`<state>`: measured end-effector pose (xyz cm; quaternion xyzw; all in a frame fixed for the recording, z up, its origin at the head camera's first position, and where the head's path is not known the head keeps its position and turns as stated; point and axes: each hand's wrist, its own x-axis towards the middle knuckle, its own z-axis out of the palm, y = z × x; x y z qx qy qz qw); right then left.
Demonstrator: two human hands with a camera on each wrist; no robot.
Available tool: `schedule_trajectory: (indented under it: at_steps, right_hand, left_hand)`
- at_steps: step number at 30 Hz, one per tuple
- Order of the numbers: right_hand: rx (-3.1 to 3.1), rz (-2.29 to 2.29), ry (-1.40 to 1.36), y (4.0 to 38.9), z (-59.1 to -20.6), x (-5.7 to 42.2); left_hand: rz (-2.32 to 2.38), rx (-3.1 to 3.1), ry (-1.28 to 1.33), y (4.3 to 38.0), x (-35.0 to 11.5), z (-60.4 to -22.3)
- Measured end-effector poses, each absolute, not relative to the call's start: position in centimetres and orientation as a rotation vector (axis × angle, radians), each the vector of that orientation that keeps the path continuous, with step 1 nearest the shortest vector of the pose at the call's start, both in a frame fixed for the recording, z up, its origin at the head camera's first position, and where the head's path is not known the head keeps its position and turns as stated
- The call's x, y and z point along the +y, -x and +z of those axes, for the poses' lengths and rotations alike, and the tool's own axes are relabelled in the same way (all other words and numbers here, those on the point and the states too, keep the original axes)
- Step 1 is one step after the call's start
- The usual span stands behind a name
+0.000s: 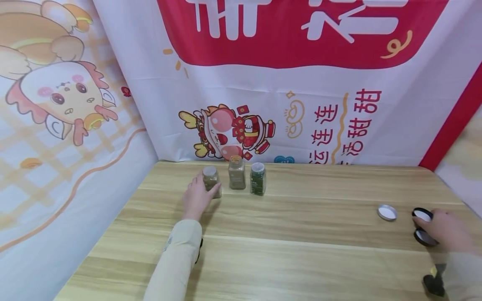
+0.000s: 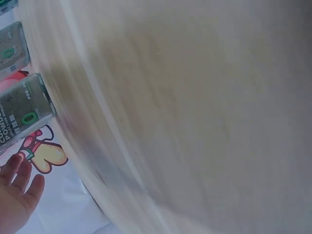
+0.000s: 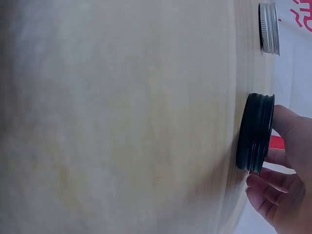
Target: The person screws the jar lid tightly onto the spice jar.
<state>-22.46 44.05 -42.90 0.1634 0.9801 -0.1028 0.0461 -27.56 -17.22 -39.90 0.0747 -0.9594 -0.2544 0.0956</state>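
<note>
At the table's back left, my left hand is spread at a square glass jar of brownish powder, thumb on its right side. In the left wrist view the fingers of this hand are extended just beside the labelled jar. Next to it stand a second jar of brown powder and a jar of dark green flakes. On the far right my right hand, slightly blurred, pinches the rim of a black lid. Another black lid lies just nearer, under the fingers.
A silver lid lies upside down, left of the black ones. White printed cloths hang behind the wooden table and along its left side. A dark object shows by the right sleeve.
</note>
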Motion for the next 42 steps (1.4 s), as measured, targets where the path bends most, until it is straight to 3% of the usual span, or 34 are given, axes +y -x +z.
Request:
schedule_trajectory:
  at_steps: [16,30,42]
  right_hand:
    - [2.968,-0.396,-0.580,23.1,-41.1,42.0]
    - [3.214,-0.678,-0.109,24.3,-40.0,38.6]
    - [3.193,-0.761,0.016,25.2,-38.6,34.2]
  left_hand:
    - [-1.147,-2.749,-0.219,28.7,-17.5,-40.5]
    - [-1.341,-2.695,-0.163,28.9,-18.0,-40.5]
    - [-1.599,-2.614,-0.242,28.6,-17.9,-40.2]
